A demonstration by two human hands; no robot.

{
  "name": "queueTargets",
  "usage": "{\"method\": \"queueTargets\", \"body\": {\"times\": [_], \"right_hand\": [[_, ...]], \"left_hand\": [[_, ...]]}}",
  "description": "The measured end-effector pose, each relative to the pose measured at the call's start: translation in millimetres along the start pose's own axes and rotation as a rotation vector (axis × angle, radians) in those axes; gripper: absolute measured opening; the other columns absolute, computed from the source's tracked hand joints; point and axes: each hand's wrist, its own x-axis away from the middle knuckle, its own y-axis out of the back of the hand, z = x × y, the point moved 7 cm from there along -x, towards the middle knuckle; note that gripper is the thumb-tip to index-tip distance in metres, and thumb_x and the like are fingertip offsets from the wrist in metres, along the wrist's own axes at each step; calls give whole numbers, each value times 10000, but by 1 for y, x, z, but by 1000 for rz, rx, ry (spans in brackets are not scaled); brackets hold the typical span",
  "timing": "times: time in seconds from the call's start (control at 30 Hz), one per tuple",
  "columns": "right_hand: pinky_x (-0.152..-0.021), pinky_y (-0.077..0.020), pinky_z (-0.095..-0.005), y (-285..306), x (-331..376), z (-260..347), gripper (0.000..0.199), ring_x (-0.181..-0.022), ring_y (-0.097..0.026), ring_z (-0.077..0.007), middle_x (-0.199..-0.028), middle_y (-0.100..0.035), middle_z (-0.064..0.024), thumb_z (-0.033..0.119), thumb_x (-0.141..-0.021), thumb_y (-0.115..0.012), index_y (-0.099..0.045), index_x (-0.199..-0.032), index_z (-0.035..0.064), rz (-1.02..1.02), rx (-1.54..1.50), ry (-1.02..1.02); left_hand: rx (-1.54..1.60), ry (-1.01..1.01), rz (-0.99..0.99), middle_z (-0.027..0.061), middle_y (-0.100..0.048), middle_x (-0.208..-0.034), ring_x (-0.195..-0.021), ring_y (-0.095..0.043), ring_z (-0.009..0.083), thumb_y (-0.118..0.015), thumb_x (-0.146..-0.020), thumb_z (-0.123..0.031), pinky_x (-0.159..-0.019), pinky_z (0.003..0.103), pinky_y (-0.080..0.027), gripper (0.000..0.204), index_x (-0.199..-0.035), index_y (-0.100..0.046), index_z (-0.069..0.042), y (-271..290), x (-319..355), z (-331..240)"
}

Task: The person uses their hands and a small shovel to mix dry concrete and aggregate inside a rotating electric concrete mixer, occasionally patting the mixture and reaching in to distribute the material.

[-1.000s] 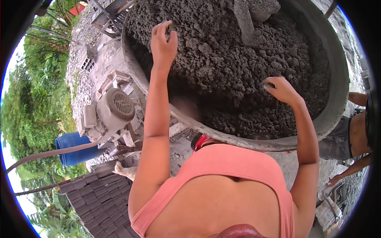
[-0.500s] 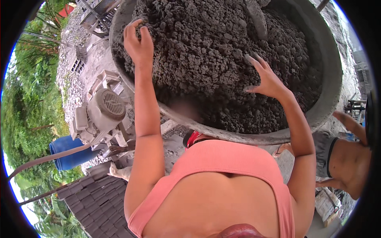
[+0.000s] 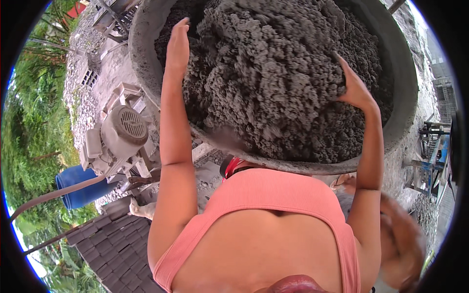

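Round mixing drum [image 3: 404, 93], grey and coated, rim curving across the upper centre and upper right of the frame. Grey mix [image 3: 273, 93], damp-looking and crumbly, filling most of the drum at upper centre, its surface partly blurred. Dark flat blocks [image 3: 110, 251], ranged in rows, lower left. Co-worker [image 3: 405, 239], blurred and bent over, lower right. Motor [image 3: 117, 133], dusty, with a slotted round end cover, left of centre. Barrel [image 3: 82, 199], blue, lying on its side beyond the motor, left. Right hand [image 3: 357, 89], upper right, over the mix — grip wide, thumb and fingers parted, fingertips at the mix. Left hand [image 3: 178, 49], upper left of centre, near the drum's inner wall — fingers extended, seen edge-on; cannot tell the grip's width or any contact.
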Motion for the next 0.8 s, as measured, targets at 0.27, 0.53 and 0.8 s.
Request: {"method": "queueTargets", "body": {"times": [0.27,0.53,0.8], "right_hand": [[-963,-431,-385,66,24,-55,740,-1137,-573,-348,-1232,-593,-207,-6,-702,-591,-398,-1413,59,-92,64,-202],[-974,-420,-371,116,57,-128,540,-1154,-571,-341,-1208,-610,-215,52,-794,-535,-498,-1333,51,-165,172,-357],[-922,-454,-370,139,91,-151,478,-1084,-623,-291,-1149,-660,-167,140,-816,-590,-556,-1291,88,-176,110,-551]], "left_hand": [[197,124,724,65,-502,-1089,-1029,-500,198,-533,-954,-164,-875,488,-479,503,-1434,-384,-144,-89,49,-33],[680,1051,957,130,-541,-1207,-1128,-494,212,-324,-963,-421,-1009,539,-347,572,-1479,-315,-174,-152,108,-50],[578,1134,1096,115,-375,-1484,-1277,-407,328,-210,-974,-411,-1073,474,-327,615,-1403,-424,-27,-183,133,-51]]}}
